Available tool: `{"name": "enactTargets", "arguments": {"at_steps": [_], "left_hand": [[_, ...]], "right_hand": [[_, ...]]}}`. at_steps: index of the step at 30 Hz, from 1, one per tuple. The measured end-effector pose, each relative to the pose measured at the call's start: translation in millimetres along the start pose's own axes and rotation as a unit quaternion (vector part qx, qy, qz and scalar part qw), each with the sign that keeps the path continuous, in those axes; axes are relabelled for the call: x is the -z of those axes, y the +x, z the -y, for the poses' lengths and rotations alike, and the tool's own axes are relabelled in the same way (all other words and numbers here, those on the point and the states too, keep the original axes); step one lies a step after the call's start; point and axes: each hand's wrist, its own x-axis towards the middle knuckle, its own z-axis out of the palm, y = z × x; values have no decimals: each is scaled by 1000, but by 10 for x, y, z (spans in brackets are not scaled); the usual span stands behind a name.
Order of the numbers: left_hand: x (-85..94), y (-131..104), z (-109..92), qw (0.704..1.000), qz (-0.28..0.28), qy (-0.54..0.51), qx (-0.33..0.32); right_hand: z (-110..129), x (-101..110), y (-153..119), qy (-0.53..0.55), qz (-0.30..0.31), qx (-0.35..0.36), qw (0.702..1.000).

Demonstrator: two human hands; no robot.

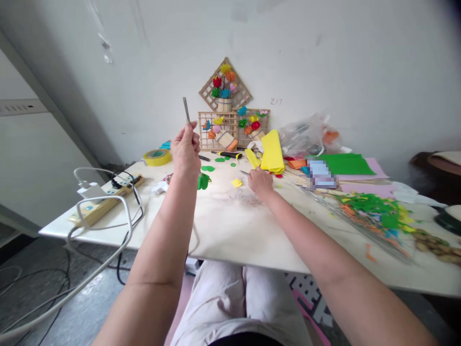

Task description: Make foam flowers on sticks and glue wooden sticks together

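Observation:
My left hand is raised over the table, its fingers closed round a thin grey stick that points upward. Just below it, partly behind my wrist, a green petalled piece shows; whether it joins the stick is hidden. My right hand rests low over the tabletop, closed on a slim pointed metal tool whose tip points left. A small yellow piece lies to the left of that hand. Green cut ovals and a yellow-and-black cutter lie farther back.
Lattice panels with colourful flowers lean on the wall. Folded yellow sheets, a phone, green sheets and scraps lie right. Tape and a corded power strip are left.

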Motion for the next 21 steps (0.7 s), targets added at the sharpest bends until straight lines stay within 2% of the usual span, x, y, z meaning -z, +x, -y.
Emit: {"name": "enactTargets", "arguments": {"at_steps": [3, 5, 8, 11, 16, 21], "left_hand": [[79, 91, -225, 999, -8, 8, -33], [137, 143, -378, 998, -12, 14, -62], [231, 197, -574, 994, -11, 25, -107], [313, 211, -711, 989, -5, 42, -142], [366, 158, -802, 978, 17, 91, -186], [349, 107, -832, 969, 59, 148, -190]], "right_hand": [[510, 72, -46, 88, -2, 107, 990], [884, 77, -101, 140, 20, 164, 976], [1409, 36, -180, 180, 66, 216, 957], [1823, -28, -207, 194, 72, 242, 948], [2268, -159, -130, 157, 103, 240, 953], [2530, -255, -65, 131, 106, 248, 954]]}}
